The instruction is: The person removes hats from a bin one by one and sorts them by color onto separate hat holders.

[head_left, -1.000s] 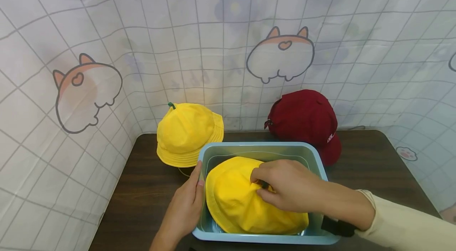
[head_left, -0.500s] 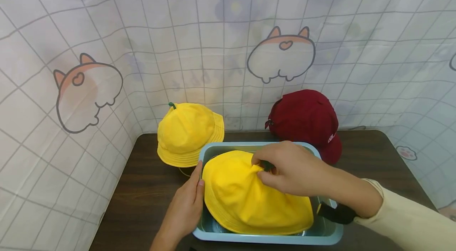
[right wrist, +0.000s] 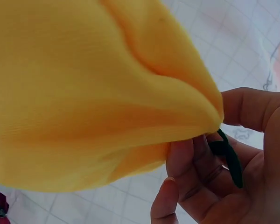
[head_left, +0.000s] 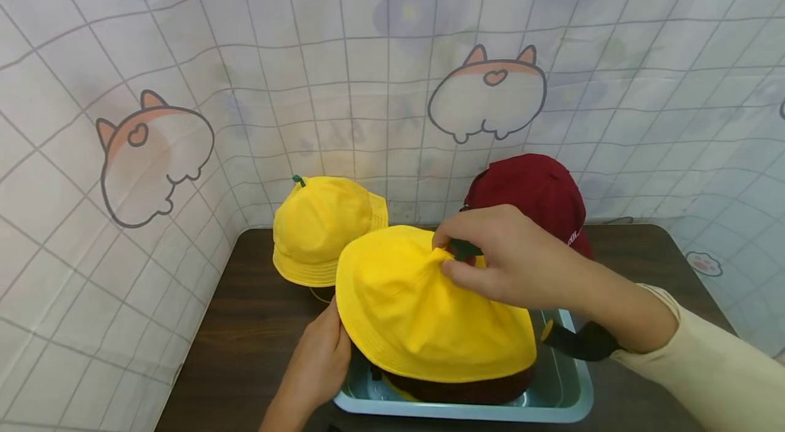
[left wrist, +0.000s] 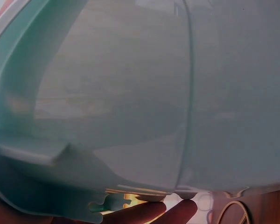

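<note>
The raised yellow hat [head_left: 423,309] hides most of the tub [head_left: 570,391] and a dark red thing beneath.

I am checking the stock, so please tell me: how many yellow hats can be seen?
2. One yellow hat is held above the tub; another sits behind. More may be hidden underneath.

Looks to me like a home-style staged setup: dark wood table [head_left: 245,323] w/ a cartoon-print grid cloth backdrop [head_left: 184,78] hung round it, hats laid out.
</note>
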`<state>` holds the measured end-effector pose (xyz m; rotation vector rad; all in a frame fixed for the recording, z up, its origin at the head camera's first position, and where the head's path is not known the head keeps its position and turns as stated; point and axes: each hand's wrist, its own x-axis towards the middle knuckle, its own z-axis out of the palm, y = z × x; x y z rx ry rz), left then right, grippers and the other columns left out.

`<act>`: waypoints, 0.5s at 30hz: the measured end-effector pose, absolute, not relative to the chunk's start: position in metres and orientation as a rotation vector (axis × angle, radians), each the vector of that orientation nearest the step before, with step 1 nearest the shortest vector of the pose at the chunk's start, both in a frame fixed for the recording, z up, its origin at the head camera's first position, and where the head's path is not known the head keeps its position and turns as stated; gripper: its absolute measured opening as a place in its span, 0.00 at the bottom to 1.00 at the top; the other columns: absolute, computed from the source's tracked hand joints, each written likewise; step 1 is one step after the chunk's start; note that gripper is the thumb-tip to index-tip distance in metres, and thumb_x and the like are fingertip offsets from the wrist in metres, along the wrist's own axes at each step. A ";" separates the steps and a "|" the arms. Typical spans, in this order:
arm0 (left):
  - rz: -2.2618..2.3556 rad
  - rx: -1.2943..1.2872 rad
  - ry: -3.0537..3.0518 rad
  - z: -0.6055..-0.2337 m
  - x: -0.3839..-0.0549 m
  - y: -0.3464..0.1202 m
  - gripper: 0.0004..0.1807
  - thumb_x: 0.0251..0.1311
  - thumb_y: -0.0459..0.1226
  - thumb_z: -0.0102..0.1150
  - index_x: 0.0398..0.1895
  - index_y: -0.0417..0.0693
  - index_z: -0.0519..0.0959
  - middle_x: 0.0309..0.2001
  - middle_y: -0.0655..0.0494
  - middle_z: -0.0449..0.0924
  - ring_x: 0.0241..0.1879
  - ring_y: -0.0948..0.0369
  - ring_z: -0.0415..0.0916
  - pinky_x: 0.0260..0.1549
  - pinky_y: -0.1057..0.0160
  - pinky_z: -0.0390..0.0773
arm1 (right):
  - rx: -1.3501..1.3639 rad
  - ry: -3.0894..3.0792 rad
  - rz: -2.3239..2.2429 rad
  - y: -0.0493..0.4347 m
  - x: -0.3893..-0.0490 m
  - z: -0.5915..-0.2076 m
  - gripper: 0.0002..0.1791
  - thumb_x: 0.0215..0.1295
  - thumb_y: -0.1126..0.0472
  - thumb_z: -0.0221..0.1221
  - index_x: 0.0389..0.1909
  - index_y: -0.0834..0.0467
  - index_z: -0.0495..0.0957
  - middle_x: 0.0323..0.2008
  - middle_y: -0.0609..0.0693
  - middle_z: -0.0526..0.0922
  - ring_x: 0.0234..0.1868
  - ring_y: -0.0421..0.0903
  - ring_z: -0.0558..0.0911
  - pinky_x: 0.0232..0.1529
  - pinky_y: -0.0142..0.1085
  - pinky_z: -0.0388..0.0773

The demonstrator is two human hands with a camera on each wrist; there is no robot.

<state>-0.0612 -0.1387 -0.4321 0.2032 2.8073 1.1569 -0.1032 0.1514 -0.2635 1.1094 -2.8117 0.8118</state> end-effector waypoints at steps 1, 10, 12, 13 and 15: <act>1.151 0.193 2.816 -0.432 -0.061 -0.139 0.26 0.83 0.48 0.34 0.79 0.62 0.60 0.74 0.58 0.69 0.70 0.54 0.70 0.65 0.42 0.73 | 1.105 -2.804 0.810 0.150 -0.104 -0.262 0.09 0.63 0.58 0.68 0.43 0.48 0.84 0.38 0.37 0.85 0.33 0.36 0.76 0.38 0.32 0.82; 1.115 0.174 2.881 -0.432 -0.062 -0.139 0.15 0.82 0.42 0.39 0.57 0.59 0.78 0.57 0.59 0.83 0.56 0.58 0.80 0.53 0.47 0.80 | 1.061 -2.726 0.779 0.131 -0.121 -0.253 0.06 0.65 0.57 0.66 0.42 0.50 0.85 0.34 0.39 0.85 0.30 0.38 0.76 0.34 0.33 0.79; 1.104 0.178 2.880 -0.432 -0.063 -0.139 0.15 0.82 0.44 0.38 0.55 0.58 0.78 0.56 0.58 0.83 0.53 0.58 0.80 0.52 0.47 0.81 | 1.045 -2.714 0.781 0.126 -0.126 -0.250 0.07 0.67 0.56 0.65 0.43 0.51 0.85 0.35 0.40 0.85 0.30 0.39 0.76 0.35 0.33 0.79; 1.103 0.176 2.877 -0.432 -0.063 -0.139 0.16 0.82 0.45 0.37 0.55 0.58 0.77 0.56 0.58 0.83 0.53 0.58 0.80 0.51 0.47 0.81 | 1.037 -2.706 0.783 0.124 -0.129 -0.249 0.08 0.67 0.56 0.64 0.44 0.52 0.85 0.35 0.41 0.86 0.31 0.41 0.77 0.34 0.34 0.79; 1.099 0.184 2.863 -0.432 -0.063 -0.139 0.18 0.83 0.48 0.35 0.58 0.58 0.76 0.58 0.56 0.82 0.55 0.57 0.80 0.52 0.46 0.80 | 1.016 -2.699 0.791 0.120 -0.134 -0.245 0.09 0.69 0.55 0.63 0.46 0.53 0.85 0.36 0.43 0.86 0.32 0.42 0.77 0.35 0.34 0.79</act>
